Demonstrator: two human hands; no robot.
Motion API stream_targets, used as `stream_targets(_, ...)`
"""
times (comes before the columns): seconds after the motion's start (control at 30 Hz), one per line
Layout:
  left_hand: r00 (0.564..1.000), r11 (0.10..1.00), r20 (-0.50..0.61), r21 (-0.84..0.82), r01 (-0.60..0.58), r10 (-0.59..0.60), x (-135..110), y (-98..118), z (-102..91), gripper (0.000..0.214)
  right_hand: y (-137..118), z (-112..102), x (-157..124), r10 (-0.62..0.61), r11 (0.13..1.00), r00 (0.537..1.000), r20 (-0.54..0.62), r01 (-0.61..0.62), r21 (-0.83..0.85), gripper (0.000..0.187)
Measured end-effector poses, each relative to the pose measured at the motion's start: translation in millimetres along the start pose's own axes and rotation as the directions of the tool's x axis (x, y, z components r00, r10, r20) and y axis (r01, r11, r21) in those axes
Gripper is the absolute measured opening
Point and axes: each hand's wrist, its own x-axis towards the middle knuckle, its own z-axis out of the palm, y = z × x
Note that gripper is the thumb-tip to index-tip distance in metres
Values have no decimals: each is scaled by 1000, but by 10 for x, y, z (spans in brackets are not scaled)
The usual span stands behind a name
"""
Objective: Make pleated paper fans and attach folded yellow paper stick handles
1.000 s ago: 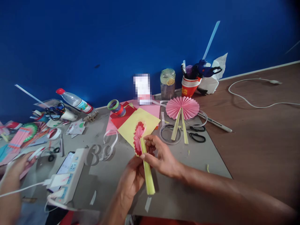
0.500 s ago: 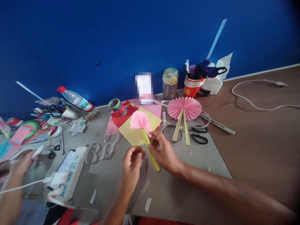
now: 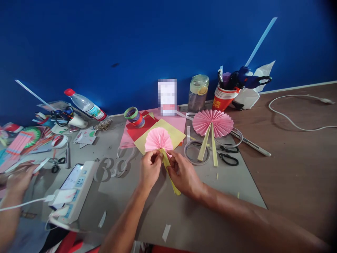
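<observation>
A small pink pleated paper fan with yellow folded paper handles is held between both hands above the grey mat. My left hand pinches it where the pink pleats meet the yellow strips. From the other side, my right hand has its thumb and fingers closed on the yellow handle just below the pleats. To the right lies a larger pink paper fan, its two yellow handles spread apart. Yellow paper and red paper lie behind the held fan.
Black-handled scissors and tape rolls lie on the right. Behind stand a phone, a jar and a red paper cup of tools. At left are a power strip and another person's hand.
My left hand has moved up and right onto the fan's base, where it now pinches. The pink pleats look more spread. My right hand stays on the handle.
</observation>
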Motion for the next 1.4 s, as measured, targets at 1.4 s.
stream_targets(1.4, 966, 986, 211, -30, 163, -153, 83, -79, -57, 25, -201, -327, 150, -126, 992, 992, -1, 126, -7, 22)
